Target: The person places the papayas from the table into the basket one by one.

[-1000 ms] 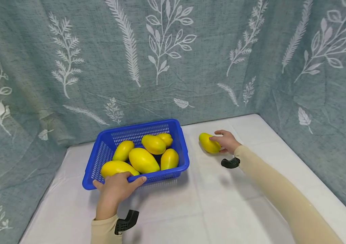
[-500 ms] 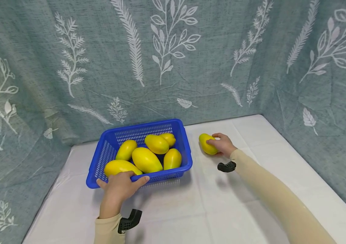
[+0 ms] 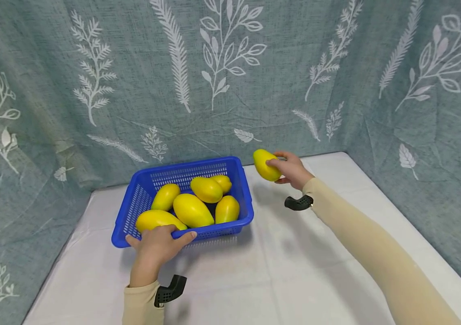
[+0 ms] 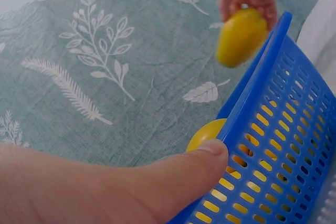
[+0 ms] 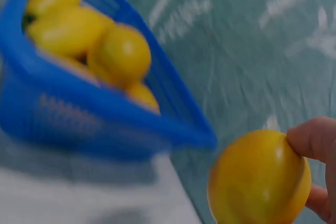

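A yellow mango (image 3: 266, 166) hangs above the table to the right of the blue plastic basket (image 3: 247, 198), gripped by my right hand (image 3: 294, 170) with thumb and fingers. In the right wrist view that mango (image 5: 257, 179) is close, with the thumb on its side. My left hand (image 3: 158, 246) holds the basket's near rim at the left, thumb along the rim and fingers over the inside. The left wrist view has the thumb pressing the rim (image 4: 252, 82). Several yellow mangoes (image 3: 193, 211) lie in the basket; one at the near left is partly hidden by my left hand.
The table has a white cloth (image 3: 246, 289) over it. A grey-green curtain (image 3: 230, 131) with white leaf prints stands close behind the basket and along both sides.
My right hand has closed its grip on the loose mango, lifted it off the table and brought it slightly left. The left hand stays on the basket rim.
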The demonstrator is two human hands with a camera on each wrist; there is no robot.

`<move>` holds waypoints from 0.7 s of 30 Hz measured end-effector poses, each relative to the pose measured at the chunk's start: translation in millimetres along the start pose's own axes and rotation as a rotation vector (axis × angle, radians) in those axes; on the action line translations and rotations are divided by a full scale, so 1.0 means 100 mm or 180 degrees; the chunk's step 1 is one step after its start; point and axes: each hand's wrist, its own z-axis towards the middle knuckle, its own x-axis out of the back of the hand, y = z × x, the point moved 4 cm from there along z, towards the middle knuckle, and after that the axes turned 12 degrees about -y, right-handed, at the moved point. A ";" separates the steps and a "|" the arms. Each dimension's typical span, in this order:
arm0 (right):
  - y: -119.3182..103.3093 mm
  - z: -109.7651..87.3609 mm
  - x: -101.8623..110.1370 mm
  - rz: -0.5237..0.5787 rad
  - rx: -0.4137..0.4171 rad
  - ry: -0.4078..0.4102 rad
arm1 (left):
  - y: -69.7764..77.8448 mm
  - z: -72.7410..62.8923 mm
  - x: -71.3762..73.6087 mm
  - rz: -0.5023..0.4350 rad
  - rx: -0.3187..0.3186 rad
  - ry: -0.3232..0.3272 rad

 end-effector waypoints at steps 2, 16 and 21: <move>-0.11 -0.03 -0.12 -0.0039 0.0077 -0.0066 | 0.00 0.00 0.01 -0.0002 -0.0004 -0.0005; -0.22 -0.10 -0.84 -0.0152 0.0143 -0.0590 | 0.01 0.00 0.00 0.0014 0.0030 -0.0037; -0.19 -0.11 -1.11 -0.0278 0.0159 -0.0739 | 0.01 0.00 0.00 0.0004 0.0023 -0.0026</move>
